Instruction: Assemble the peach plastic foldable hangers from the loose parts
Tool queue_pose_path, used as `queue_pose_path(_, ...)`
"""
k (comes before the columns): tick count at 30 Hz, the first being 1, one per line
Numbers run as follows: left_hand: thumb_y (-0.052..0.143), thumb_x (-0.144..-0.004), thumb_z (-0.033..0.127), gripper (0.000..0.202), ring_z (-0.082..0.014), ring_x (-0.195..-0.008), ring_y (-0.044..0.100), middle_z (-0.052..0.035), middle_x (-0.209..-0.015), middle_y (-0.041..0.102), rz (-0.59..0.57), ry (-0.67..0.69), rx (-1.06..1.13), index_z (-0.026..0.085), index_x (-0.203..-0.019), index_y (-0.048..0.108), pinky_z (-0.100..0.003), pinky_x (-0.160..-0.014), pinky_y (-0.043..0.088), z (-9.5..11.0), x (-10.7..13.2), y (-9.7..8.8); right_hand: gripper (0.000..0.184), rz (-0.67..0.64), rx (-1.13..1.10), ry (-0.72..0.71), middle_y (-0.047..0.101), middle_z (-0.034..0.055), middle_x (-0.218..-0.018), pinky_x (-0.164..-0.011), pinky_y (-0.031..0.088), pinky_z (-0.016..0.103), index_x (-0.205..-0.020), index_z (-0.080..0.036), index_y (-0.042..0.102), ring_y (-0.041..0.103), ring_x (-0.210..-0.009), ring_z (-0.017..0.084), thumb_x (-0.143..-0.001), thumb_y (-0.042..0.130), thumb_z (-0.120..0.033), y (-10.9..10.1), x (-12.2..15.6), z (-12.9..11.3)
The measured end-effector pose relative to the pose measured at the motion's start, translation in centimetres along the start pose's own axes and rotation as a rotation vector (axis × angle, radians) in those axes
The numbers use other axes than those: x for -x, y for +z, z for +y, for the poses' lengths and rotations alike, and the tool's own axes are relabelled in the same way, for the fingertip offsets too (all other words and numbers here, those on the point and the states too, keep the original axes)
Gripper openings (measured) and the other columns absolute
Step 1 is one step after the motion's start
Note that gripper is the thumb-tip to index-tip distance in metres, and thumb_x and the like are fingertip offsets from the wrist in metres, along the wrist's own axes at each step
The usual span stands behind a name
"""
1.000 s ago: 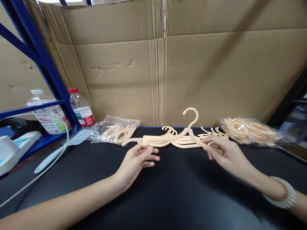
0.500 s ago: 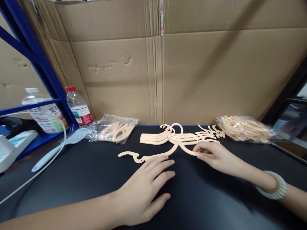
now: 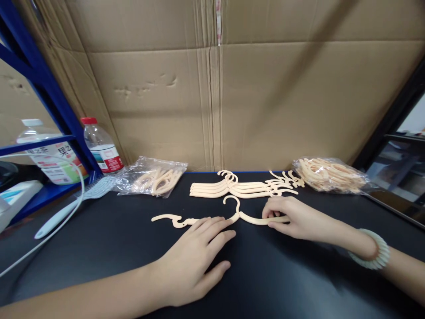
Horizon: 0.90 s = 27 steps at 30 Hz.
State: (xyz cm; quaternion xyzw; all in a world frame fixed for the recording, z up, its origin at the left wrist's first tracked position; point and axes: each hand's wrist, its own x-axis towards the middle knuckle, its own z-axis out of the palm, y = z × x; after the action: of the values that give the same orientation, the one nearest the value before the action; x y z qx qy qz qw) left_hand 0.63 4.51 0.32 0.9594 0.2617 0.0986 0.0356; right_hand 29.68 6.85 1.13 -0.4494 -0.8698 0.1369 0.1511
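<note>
A cream plastic clothes hanger [image 3: 254, 219] lies on the black table in front of me, its hook pointing away. Its left arm ends in a curled piece and passes beneath the fingertips of my left hand [image 3: 195, 261], which is spread flat with the thumb apart. My right hand [image 3: 292, 217] pinches the hanger's right arm between thumb and fingers; the tip of that arm is partly covered. Just behind lies a neat row of several similar hangers [image 3: 212, 190], with curled end pieces [image 3: 285, 180] at their right.
Clear plastic bags of hanger parts lie at back left [image 3: 159, 179] and back right [image 3: 332, 175]. On the left are a pale blue hairbrush [image 3: 59, 218], a white cable [image 3: 79, 195], a red-capped bottle [image 3: 104, 148] and a blue frame [image 3: 43, 84]. Cardboard [image 3: 159, 110] stands behind.
The hanger has dropped nearer to me and flatter on the table, its hook now separate from the row behind. My left fingers now rest over its left arm. The view shifted slightly.
</note>
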Motion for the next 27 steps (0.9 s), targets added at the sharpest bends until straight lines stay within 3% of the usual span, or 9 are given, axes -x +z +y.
queue_pose_path(6,0.048,-0.091,0.027,0.043,-0.0306,-0.130,0.043,-0.0132,-0.143,0.046,0.010,0.006,-0.035,0.017,-0.132,0.046,-0.052,-0.104,0.041,0.0,0.1,0.0,0.009,-0.045,-0.023,-0.026,0.062,0.0006,-0.075,-0.058,0.038,0.023,-0.081,-0.018,0.065,0.051,-0.063,0.012,-0.079,0.057,-0.012,-0.4,0.0,-0.5)
queue_pose_path(20,0.049,-0.091,0.030,0.041,-0.0315,-0.135,0.037,-0.0133,-0.146,0.043,0.010,-0.056,-0.023,0.015,-0.129,0.050,-0.052,-0.108,0.038,-0.2,-0.3,0.3,0.011,0.017,0.000,-0.036,0.065,0.0038,-0.082,-0.067,0.043,0.027,-0.087,-0.018,0.067,0.057,-0.074,0.016,-0.088,0.056,-0.022,0.4,-0.3,0.4)
queue_pose_path(24,0.049,-0.091,0.029,0.039,-0.0308,-0.137,0.034,-0.0129,-0.147,0.042,0.049,-0.040,-0.008,0.016,-0.128,0.050,-0.051,-0.109,0.037,-0.3,-0.2,0.4,0.017,0.068,-0.029,-0.053,0.067,0.0052,-0.089,-0.071,0.046,0.029,-0.096,-0.018,0.066,0.060,-0.079,0.017,-0.089,0.056,-0.029,-1.1,-0.2,1.2)
queue_pose_path(27,0.047,-0.092,0.024,0.035,-0.0262,-0.134,0.040,-0.0119,-0.142,0.048,0.027,0.076,0.035,0.017,-0.126,0.052,-0.045,-0.109,0.039,-0.3,-0.2,0.2,0.023,0.192,-0.050,-0.009,0.069,0.0055,-0.088,-0.069,0.047,0.028,-0.096,-0.018,0.067,0.062,-0.077,0.018,-0.090,0.052,-0.034,-3.4,0.2,2.6)
